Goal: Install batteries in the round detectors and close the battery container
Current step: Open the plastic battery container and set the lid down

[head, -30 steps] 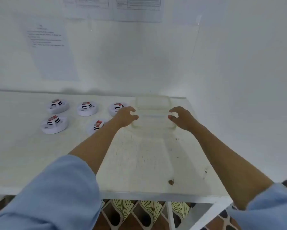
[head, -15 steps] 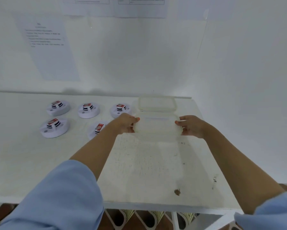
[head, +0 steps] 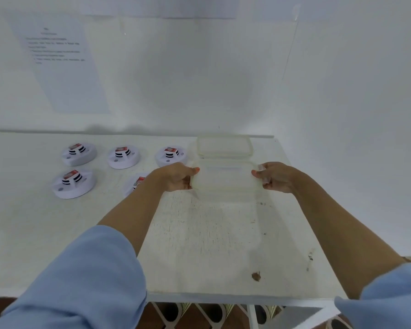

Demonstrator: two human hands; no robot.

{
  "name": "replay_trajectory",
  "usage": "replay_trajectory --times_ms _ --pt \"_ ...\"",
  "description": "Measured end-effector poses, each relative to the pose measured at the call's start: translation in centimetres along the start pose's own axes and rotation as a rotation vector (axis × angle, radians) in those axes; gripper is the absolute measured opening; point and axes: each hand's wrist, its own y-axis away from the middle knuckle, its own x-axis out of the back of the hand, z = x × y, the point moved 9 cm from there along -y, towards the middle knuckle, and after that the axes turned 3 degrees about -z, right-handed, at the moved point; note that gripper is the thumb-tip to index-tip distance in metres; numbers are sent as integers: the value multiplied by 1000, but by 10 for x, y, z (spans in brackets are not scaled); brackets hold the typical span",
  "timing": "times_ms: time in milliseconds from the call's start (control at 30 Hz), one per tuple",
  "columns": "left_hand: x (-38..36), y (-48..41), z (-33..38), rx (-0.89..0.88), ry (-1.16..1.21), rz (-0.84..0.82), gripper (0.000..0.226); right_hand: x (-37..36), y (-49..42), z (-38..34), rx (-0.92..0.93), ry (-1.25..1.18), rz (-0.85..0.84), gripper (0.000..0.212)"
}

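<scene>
**Both hands clasp the clear container on a scuffed white surface**

The left hand (head: 173, 176) and right hand (head: 278, 178) curl their fingers (head: 195, 169) round the ends of the battery container (head: 225, 179), far right on the surface (head: 199, 233). A matching clear piece (head: 224, 147) lies just behind. Round detectors (head: 79, 154) sit far left. A brown stain (head: 256, 276) marks the near edge, and a printed sheet (head: 57, 62) hangs on the white wall.

Left forearm (head: 128, 214) is covering most of one detector (head: 139, 182). Print on the wall sheet (head: 64, 74) is blurring beyond reading.
</scene>
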Motion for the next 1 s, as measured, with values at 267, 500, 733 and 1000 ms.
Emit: replay_trajectory --times_ms 267,500,733,1000 --pt "8 2 12 -89 -94 147 36 -4 1 2 54 -79 -4 63" --pt "14 10 39 -311 -559 490 54 -7 32 -9 -36 426 -100 54" --pt "-2 23 3 36 -361 320 60 -24 37 -8 -2 320 -103 23" --pt "-28 25 -8 82 -78 100 42 -38 20 3 -51 113 -74 32"
